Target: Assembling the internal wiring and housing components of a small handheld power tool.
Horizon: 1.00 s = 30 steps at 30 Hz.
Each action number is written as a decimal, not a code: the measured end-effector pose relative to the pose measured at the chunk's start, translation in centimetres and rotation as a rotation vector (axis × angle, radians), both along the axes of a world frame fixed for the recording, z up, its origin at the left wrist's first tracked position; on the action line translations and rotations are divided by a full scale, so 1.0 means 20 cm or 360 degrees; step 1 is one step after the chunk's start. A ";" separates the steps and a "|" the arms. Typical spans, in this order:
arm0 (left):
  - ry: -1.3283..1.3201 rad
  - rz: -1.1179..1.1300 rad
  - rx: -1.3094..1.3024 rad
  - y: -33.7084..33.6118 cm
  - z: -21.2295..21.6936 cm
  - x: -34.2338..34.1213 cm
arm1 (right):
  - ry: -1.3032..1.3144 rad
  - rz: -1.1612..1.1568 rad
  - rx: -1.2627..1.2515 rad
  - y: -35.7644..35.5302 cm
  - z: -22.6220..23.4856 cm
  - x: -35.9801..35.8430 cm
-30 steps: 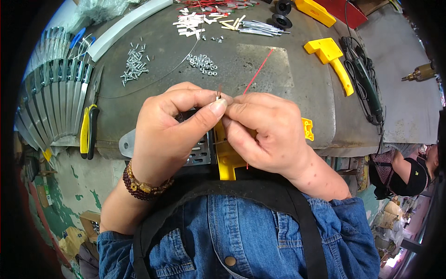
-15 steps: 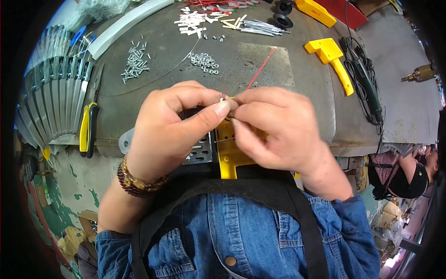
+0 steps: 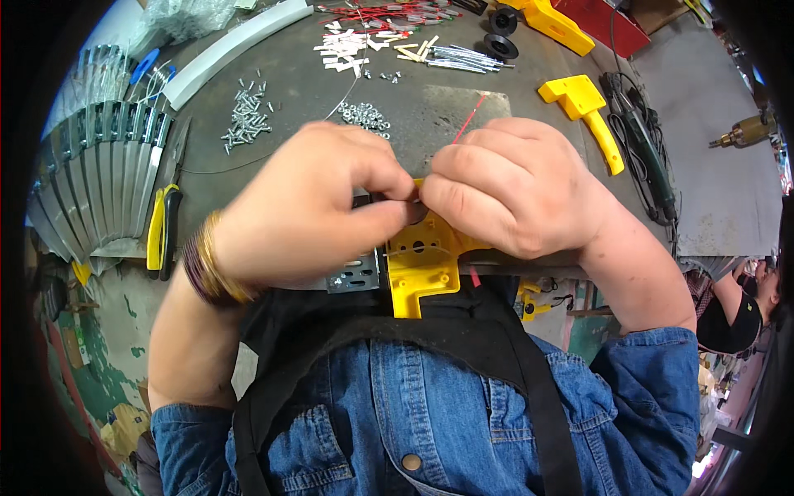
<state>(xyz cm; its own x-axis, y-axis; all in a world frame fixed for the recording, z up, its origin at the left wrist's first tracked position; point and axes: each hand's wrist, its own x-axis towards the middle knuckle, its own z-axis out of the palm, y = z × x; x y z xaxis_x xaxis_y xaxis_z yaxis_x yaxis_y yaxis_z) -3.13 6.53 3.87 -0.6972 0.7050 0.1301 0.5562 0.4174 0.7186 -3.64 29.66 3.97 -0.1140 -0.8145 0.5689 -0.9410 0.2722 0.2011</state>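
My left hand (image 3: 310, 207) is closed, thumb and forefinger pinched at the middle; what lies between them is hidden. Fingertip to fingertip with it, my right hand (image 3: 517, 188) is closed too, its fingers curled. A thin red wire (image 3: 469, 120) sticks out beyond the right hand's fingers, and a short red piece shows below that hand. Under both hands sits a yellow plastic housing half (image 3: 426, 281) with round holes and posts, tilted over the bench's near edge. A slotted metal plate (image 3: 354, 279) adjoins it on the left, partly covered by my left hand.
Screws (image 3: 246, 120) and nuts (image 3: 364, 117) lie in piles beyond my hands. Farther back are white sleeves (image 3: 341, 48), metal rods (image 3: 463, 59) and red wires (image 3: 389, 12). Yellow-black pliers (image 3: 161, 227) and fanned metal blades (image 3: 103, 174) lie left; a yellow handle (image 3: 583, 103) and soldering iron (image 3: 645, 145) right.
My right hand has turned palm-down and its forearm has swung outward. My left hand has rolled over, covering its pinch. More of the yellow housing shows, and a red piece appears below the right hand.
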 end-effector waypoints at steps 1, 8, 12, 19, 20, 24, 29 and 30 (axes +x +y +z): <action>0.0740 0.0002 -0.0041 0.01 -0.01 0.04 | 0.0005 0.0003 -0.0002 0.00 0.00 0.00; 0.0227 -0.0090 0.0118 0.01 -0.05 0.02 | -0.0697 -0.0166 0.0094 0.01 0.07 0.08; -0.0008 -0.0324 0.0222 0.00 -0.06 -0.04 | -0.0934 -0.0181 0.0174 0.00 0.10 0.10; 0.0824 0.0133 -0.0008 0.07 -0.06 0.10 | -0.1516 -0.0344 0.0170 -0.01 0.09 0.10; 0.0840 0.0170 0.0046 0.08 -0.07 0.11 | -0.1578 -0.0399 0.0189 -0.01 0.11 0.11; 0.0981 0.0365 0.0034 0.10 -0.08 0.16 | -0.1724 -0.0500 0.0130 -0.03 0.11 0.10; 0.0823 0.0470 0.0195 0.10 -0.11 0.17 | -0.1844 -0.0585 0.0116 -0.02 0.14 0.08; 0.0817 0.0475 0.0201 0.08 -0.10 0.16 | -0.1741 -0.0616 0.0135 -0.02 0.14 0.09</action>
<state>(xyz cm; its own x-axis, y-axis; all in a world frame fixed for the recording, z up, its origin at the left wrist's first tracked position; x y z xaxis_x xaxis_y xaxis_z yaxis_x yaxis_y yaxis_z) 0.13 8.18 1.82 -0.6882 0.4461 0.5722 0.7172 0.5377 0.4433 -1.84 29.20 6.86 -0.7600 -0.6485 -0.0418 -0.4804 0.6040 -0.6360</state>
